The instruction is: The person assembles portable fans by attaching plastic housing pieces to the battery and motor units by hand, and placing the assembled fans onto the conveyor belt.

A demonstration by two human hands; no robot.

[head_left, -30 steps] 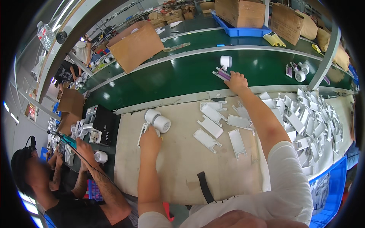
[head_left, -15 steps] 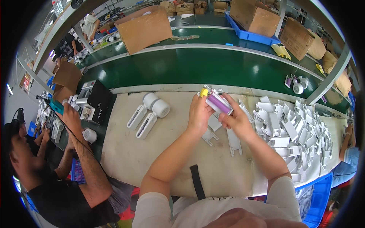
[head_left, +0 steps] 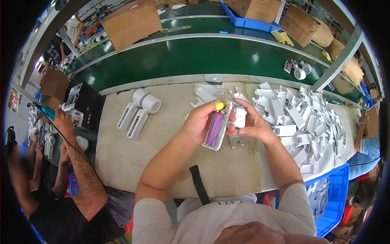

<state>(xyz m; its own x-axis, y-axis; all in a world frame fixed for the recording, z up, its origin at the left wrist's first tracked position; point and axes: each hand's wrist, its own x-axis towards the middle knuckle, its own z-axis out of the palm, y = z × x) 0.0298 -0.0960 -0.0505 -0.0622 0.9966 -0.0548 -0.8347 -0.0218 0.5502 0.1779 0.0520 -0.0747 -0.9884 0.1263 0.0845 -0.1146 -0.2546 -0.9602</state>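
Both of my hands are raised over the middle of the work table. My left hand [head_left: 196, 124] is closed round an open white handle housing [head_left: 222, 137], which stands tilted with a purple cylindrical battery [head_left: 213, 129] lying in it. A yellow cover [head_left: 219, 106] sits on a fingertip of this hand, at the top of the housing. My right hand [head_left: 259, 128] is closed on a white rounded part [head_left: 240, 116] beside the top of the housing. Thin wires show between the two parts. How the parts join is hidden by my fingers.
Two white handheld devices with round heads [head_left: 147, 101] lie left of my hands. A heap of white plastic shells [head_left: 302, 118] covers the right side. Beyond runs a green conveyor [head_left: 178, 57]. A co-worker's tattooed arm [head_left: 83, 175] is at left; a blue bin [head_left: 335, 199] stands lower right.
The housing has turned from slanting across my hands to nearly upright, its battery facing me. The white rounded part now shows in my right hand. The whole view has shifted somewhat.
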